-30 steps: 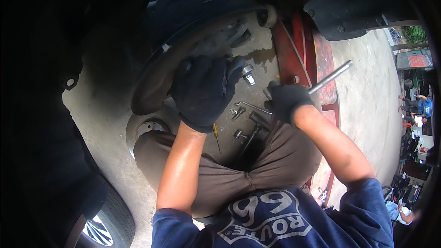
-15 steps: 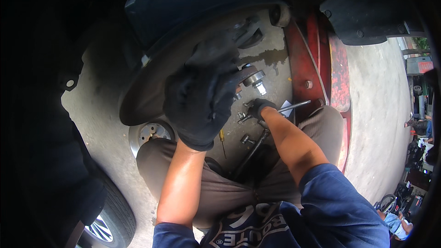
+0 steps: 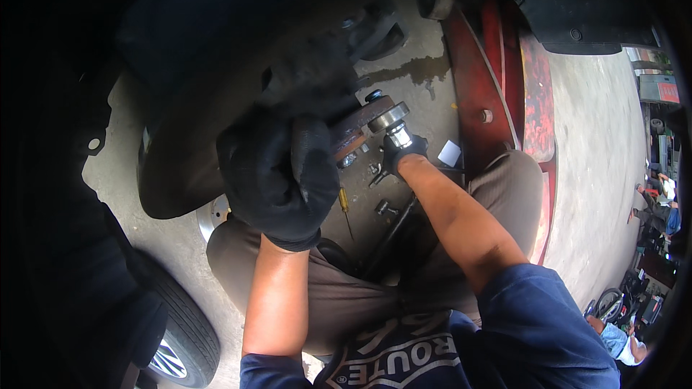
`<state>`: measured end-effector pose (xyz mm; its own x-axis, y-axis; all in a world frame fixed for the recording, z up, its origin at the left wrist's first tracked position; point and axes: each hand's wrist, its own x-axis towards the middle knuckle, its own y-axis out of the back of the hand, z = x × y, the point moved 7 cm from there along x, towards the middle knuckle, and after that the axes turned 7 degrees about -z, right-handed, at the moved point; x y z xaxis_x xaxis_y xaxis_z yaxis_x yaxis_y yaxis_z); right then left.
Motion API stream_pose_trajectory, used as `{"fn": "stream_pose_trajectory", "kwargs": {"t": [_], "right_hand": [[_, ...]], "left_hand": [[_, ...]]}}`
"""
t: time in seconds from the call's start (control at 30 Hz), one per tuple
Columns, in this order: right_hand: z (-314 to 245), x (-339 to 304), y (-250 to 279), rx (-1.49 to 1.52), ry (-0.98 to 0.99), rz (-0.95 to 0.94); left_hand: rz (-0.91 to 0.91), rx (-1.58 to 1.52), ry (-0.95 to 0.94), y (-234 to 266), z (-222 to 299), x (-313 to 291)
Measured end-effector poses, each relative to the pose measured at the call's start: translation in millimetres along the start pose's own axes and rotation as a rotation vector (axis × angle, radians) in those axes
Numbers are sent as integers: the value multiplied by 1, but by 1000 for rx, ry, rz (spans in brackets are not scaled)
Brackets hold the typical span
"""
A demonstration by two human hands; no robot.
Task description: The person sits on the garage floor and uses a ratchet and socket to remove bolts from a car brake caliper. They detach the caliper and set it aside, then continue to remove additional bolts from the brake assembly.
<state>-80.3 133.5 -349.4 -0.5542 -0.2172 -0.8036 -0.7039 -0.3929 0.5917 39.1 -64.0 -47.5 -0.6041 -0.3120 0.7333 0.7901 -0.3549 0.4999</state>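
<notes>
My left hand [image 3: 281,176], in a black glove, is raised with its fingers curled in. The glove hides what they close on, if anything. A blurred dark metal part lies beyond it, and a rusty bracket [image 3: 349,133] sticks out beside it. On the bracket's right end sits a round steel piece like a bearing [image 3: 388,118], with a chrome socket [image 3: 398,135] below it. My right hand [image 3: 405,153], also gloved, has its fingers closed round the socket's lower end. A second socket piece [image 3: 386,207] and a yellow-handled screwdriver [image 3: 344,202] lie on the floor between my knees.
A red metal jack [image 3: 483,94] stands along the right. Dark car bodywork overhangs the top and left, and a tyre [image 3: 184,310] is at lower left. A long dark bar [image 3: 393,234] lies between my legs. A white paper [image 3: 450,152] is near my right knee.
My right hand has moved up and left from the chrome bar to the socket. My left hand has come lower and left. The bracket with the bearing-like piece has shifted slightly left.
</notes>
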Motion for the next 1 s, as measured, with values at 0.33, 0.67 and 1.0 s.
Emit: {"fn": "stream_pose_trajectory", "kwargs": {"t": [0.33, 0.67, 1.0], "right_hand": [[-46, -18, -30, -159, 409, 98], [-72, -20, -148, -190, 387, -173], [-70, -51, -39, -221, 449, -355]], "left_hand": [[8, -62, -32, 0, 4, 8], [-37, -29, 31, 0, 4, 9], [-89, -101, 32, 2, 1, 6]]}}
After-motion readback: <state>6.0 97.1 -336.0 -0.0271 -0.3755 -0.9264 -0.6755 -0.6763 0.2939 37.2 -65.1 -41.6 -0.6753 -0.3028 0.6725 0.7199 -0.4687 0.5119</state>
